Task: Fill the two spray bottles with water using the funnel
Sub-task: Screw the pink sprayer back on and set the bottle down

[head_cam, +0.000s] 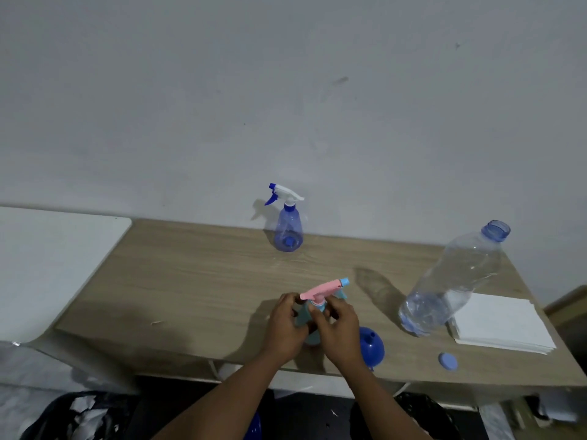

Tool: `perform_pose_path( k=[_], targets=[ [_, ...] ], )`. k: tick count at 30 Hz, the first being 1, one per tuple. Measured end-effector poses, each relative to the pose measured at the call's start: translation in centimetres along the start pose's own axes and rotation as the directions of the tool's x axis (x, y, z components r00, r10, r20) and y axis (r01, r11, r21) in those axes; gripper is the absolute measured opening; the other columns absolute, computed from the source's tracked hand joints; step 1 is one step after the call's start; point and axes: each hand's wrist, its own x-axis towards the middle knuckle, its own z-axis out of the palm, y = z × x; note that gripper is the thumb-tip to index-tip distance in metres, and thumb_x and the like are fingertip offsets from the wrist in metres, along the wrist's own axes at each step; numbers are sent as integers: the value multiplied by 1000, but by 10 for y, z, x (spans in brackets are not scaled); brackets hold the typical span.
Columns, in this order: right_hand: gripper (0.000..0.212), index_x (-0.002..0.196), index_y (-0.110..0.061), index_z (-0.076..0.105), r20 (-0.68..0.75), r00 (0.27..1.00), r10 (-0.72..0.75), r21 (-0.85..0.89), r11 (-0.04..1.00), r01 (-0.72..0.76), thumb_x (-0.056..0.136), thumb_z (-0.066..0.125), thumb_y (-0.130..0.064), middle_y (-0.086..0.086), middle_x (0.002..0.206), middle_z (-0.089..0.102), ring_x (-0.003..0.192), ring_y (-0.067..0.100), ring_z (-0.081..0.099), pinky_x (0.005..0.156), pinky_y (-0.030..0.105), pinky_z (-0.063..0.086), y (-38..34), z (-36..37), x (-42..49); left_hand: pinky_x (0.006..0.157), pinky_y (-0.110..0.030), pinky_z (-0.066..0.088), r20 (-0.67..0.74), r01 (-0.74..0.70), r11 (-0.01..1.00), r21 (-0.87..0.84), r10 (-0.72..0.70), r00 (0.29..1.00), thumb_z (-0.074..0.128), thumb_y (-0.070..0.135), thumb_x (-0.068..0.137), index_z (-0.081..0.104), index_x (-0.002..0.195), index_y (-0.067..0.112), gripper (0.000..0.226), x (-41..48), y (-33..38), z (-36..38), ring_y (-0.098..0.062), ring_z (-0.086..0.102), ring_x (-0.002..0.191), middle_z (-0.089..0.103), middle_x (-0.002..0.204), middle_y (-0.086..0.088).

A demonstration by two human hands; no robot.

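Observation:
A teal spray bottle with a pink trigger head (322, 290) stands near the table's front edge. My left hand (286, 325) grips its body. My right hand (336, 325) pinches the collar just under the pink head. A blue funnel (372, 347) lies wide end down beside my right wrist. A second spray bottle (288, 230), blue with a white and blue head, stands at the back by the wall. A large clear water bottle (451, 281), uncapped and partly full, stands at the right. Its blue cap (448, 361) lies on the table near the front.
The wooden table (190, 281) stands against a grey wall. A stack of white paper napkins (502, 322) lies at the right, behind the water bottle. A white surface (47, 258) adjoins the table on the left. Dark bags with scraps lie on the floor below.

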Motion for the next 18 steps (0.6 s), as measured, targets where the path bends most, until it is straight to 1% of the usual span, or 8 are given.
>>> perform_pose_path(
  k=[4, 6, 8, 10, 11, 13, 14, 18],
  targets=[
    [24, 86, -21, 61, -138, 976, 167, 117, 982, -151, 76, 83, -17, -3, 73, 65, 64, 4, 62, 56, 16, 48, -7, 15, 2, 75, -48, 57, 18, 21, 1000, 6, -21, 1000, 77, 23, 66, 58, 96, 39, 39, 0, -2, 1, -12, 67, 88, 65, 97, 10],
    [29, 86, -23, 59, -160, 970, 181, 121, 979, -162, 74, 85, -18, -4, 74, 66, 66, 3, 64, 57, 18, 50, -8, 18, 1, 76, -48, 58, 33, 37, 999, 6, -37, 999, 77, 17, 68, 58, 97, 41, 42, -1, -1, 1, -12, 67, 91, 65, 99, 10],
    [31, 91, -26, 59, -112, 984, 138, 87, 988, -129, 73, 84, -32, -4, 77, 66, 72, 6, 65, 61, 22, 52, -2, 15, -1, 79, -46, 58, 41, 39, 999, -8, -38, 998, 78, 25, 68, 57, 99, 40, 40, -1, 1, 0, -10, 67, 94, 65, 103, 10],
    [28, 94, -28, 63, -31, 996, 82, 39, 996, -81, 76, 73, -48, -3, 78, 65, 76, 12, 63, 66, 30, 55, 5, 9, -1, 81, -44, 58, 29, 24, 1000, -5, -24, 999, 79, 35, 65, 57, 100, 39, 42, -1, 3, -1, -10, 67, 94, 65, 103, 9],
    [23, 92, -27, 65, -5, 999, 52, 24, 998, -51, 80, 68, -47, -3, 76, 64, 74, 12, 61, 67, 31, 54, 6, 6, -1, 80, -44, 57, 23, 20, 1000, -8, -19, 1000, 80, 37, 63, 57, 99, 39, 43, 0, 2, -1, -11, 67, 93, 65, 102, 8],
    [10, 85, -22, 69, -18, 1000, 2, 19, 1000, -2, 89, 69, -31, -4, 69, 63, 66, 7, 57, 62, 22, 48, 3, 4, 0, 78, -47, 58, 22, 34, 999, -15, -34, 999, 81, 40, 62, 57, 98, 38, 43, 1, 1, 0, -13, 67, 92, 66, 101, 8],
    [10, 81, -18, 68, -45, 999, 8, 35, 999, -7, 88, 71, -24, -2, 66, 62, 62, 5, 56, 59, 19, 46, -1, 5, 1, 76, -48, 58, 22, 44, 999, -10, -44, 999, 81, 41, 62, 57, 96, 38, 42, 1, 1, 1, -13, 67, 90, 66, 100, 8],
    [18, 84, -15, 64, -113, 977, 183, 130, 977, -168, 79, 81, -16, 1, 70, 65, 61, 6, 62, 57, 21, 51, -6, 13, 4, 72, -50, 56, 16, 32, 999, 12, -32, 999, 81, 28, 64, 56, 95, 40, 41, 2, 2, 1, -14, 67, 88, 65, 98, 8]
  ],
)
